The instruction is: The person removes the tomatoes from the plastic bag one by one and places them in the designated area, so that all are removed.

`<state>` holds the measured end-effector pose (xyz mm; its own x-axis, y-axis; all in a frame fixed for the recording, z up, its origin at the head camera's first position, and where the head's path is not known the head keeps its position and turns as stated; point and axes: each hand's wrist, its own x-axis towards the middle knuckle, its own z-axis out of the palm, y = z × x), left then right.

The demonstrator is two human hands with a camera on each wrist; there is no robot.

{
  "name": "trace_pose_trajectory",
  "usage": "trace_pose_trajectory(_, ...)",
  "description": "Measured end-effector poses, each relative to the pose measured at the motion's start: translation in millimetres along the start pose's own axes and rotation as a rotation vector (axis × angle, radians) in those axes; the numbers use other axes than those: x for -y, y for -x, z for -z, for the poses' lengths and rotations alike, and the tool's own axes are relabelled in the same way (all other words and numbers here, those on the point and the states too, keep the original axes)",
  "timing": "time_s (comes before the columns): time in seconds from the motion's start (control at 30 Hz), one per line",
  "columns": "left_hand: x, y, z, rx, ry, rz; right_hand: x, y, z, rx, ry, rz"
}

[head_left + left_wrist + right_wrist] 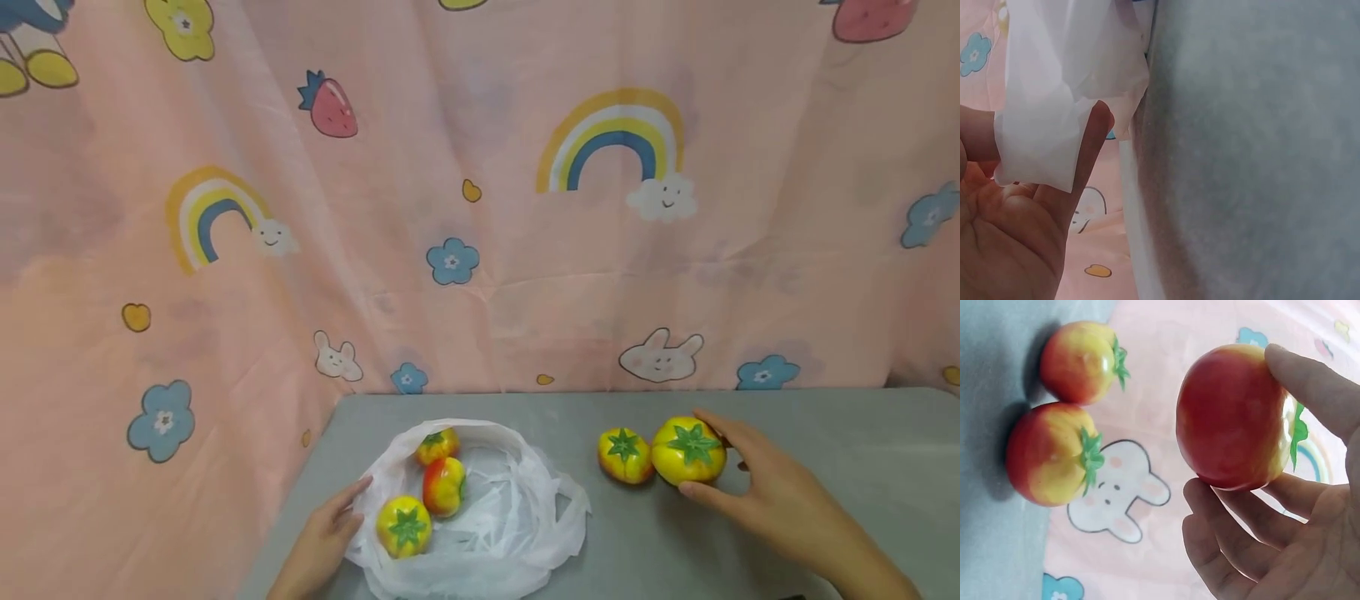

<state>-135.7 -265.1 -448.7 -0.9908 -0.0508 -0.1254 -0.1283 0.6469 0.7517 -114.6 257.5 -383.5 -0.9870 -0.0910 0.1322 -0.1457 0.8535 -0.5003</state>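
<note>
In the head view my right hand [757, 483] holds a yellow-and-red toy tomato [688, 451] with a green leafy top. The right wrist view shows this tomato [1232, 419] raised off the table between thumb and fingertips. Two more tomatoes rest on the table there, an upper one [1079, 362] and a lower one [1050, 453]; from the head just one [625, 456] shows plainly. My left hand [322, 533] pinches the left rim of an opened white plastic bag [510, 575]. Thin film [1041, 125] runs between its thumb and fingers.
Inside the bag lie a tomato [403, 527], a red-and-yellow fruit [444, 487] and another leafy-topped one [437, 447] partly behind the rim. All stand on a grey table [862, 450]. A pink patterned curtain [510, 317] hangs along its back and left.
</note>
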Motion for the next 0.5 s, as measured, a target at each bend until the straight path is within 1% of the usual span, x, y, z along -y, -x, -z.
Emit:
trace_pose_trajectory(0.13,0.3,1.0,-4.3,0.005,0.059,-0.049,-10.5,-1.1,1.4,0.022,0.021,-0.041)
trace_pose_trajectory(0.3,0.7,4.0,-4.7,-0.003,0.084,-0.073,-25.5,-6.6,2.5,0.037,0.029,-0.070)
trace_pose_trajectory(0.43,1.3,4.2,-2.5,-0.002,0.077,-0.069,-37.7,-13.6,2.2,0.037,0.035,-0.109)
trace_pose_trajectory(0.5,1.2,3.5,-1.6,0.004,0.066,-0.052,-44.2,-16.7,2.2,0.050,0.031,-0.135)
